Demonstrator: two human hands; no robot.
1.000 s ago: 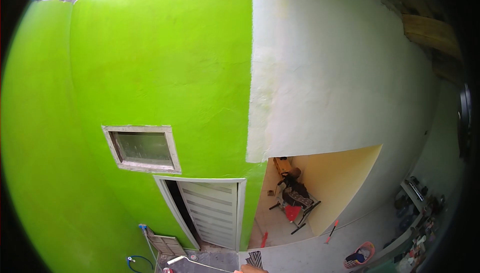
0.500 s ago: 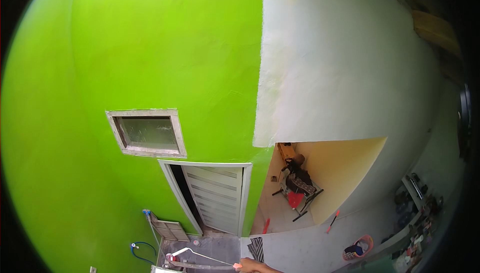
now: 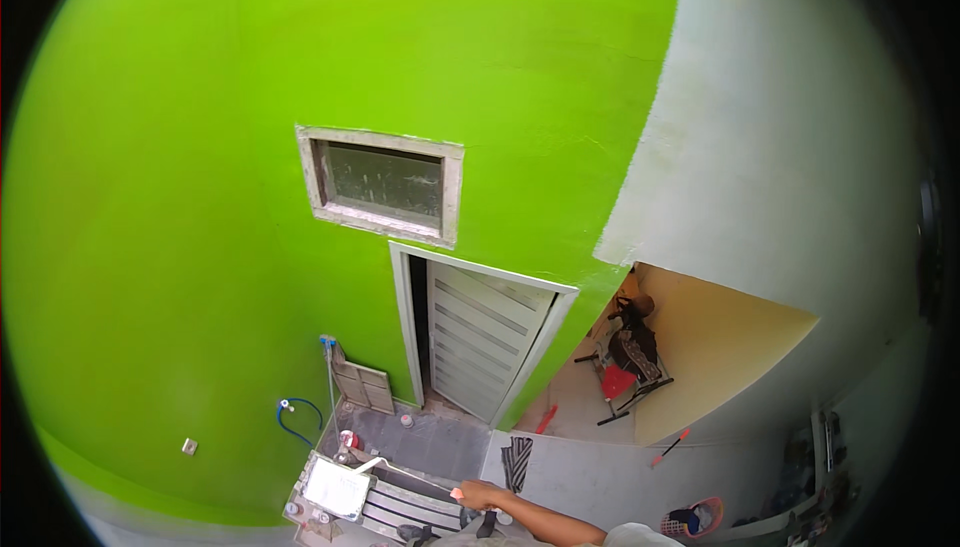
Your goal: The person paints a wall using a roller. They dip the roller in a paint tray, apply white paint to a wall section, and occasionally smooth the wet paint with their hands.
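Note:
My right hand (image 3: 483,495) is closed around the orange handle of a paint roller (image 3: 372,464). Its long thin rod points left, and the white roller head hangs beside a white rectangular tray or panel (image 3: 337,487); I cannot tell whether they touch. Below the rod runs a slatted bench (image 3: 405,509). My left hand is out of the picture. Ahead rises a wall painted bright green (image 3: 520,77), meeting a whitish wall section (image 3: 770,147) along an upright, slightly rough edge.
A framed window (image 3: 385,187) sits above a partly open white door (image 3: 480,337). A wooden panel (image 3: 362,382) leans near a blue hose (image 3: 298,434). Through an opening at right stands exercise equipment (image 3: 630,367). A striped cloth (image 3: 516,462) and a pink laundry basket (image 3: 708,517) lie on the floor.
The view has tilted down and turned left, so more of the bench and the white tray or panel shows. My right hand still holds the roller, its head now near that tray.

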